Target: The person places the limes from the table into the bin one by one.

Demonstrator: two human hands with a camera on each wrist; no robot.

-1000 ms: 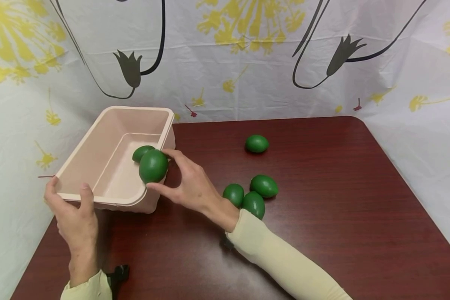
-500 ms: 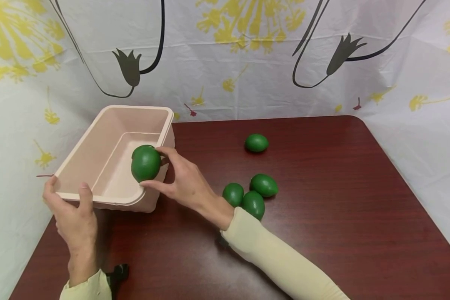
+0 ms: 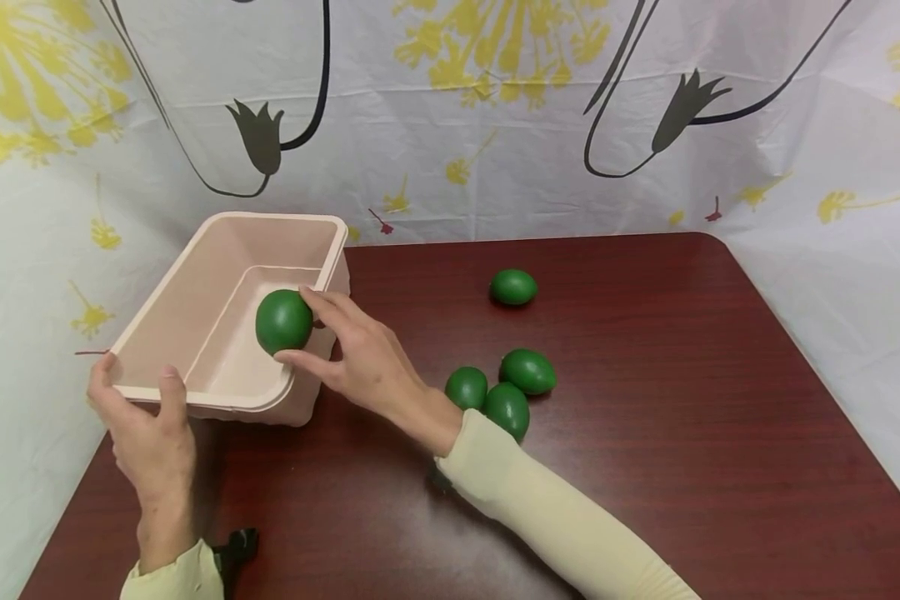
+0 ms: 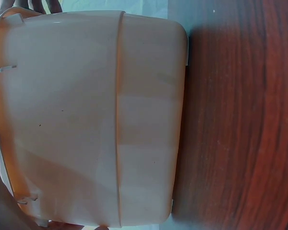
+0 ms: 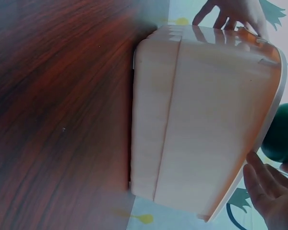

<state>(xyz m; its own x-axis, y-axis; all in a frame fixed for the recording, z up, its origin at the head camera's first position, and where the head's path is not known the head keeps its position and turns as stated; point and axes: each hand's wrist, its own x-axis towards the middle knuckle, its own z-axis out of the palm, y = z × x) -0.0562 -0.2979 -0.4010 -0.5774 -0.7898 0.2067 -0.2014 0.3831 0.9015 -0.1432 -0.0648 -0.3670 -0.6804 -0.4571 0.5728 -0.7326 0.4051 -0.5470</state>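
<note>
A pale pink plastic bin (image 3: 217, 398) stands at the table's left, its mouth facing up. My left hand (image 3: 153, 450) grips its near left corner, thumb over the front rim. Between the thumb and fingers of my right hand (image 3: 375, 358) is a green lime (image 3: 283, 322), held over the bin's right side. In the right wrist view that lime (image 5: 282, 136) shows just beyond the rim, with fingertips (image 5: 252, 158) close to the bin's edge. The left wrist view is mostly filled by the bin's outer wall (image 4: 67, 115). Whatever lies right under the held lime is hidden.
Three limes cluster right of my right forearm: one (image 3: 467, 388), another (image 3: 507, 410) and a third (image 3: 528, 372). A single lime (image 3: 513, 287) lies farther back. The dark red wooden table (image 3: 667, 400) meets a patterned white sheet (image 3: 532, 183) behind.
My right hand has carried the lime left and slightly up, farther over the bin. The lime lying inside, visible earlier, is now covered by it. My left hand stays at the rim.
</note>
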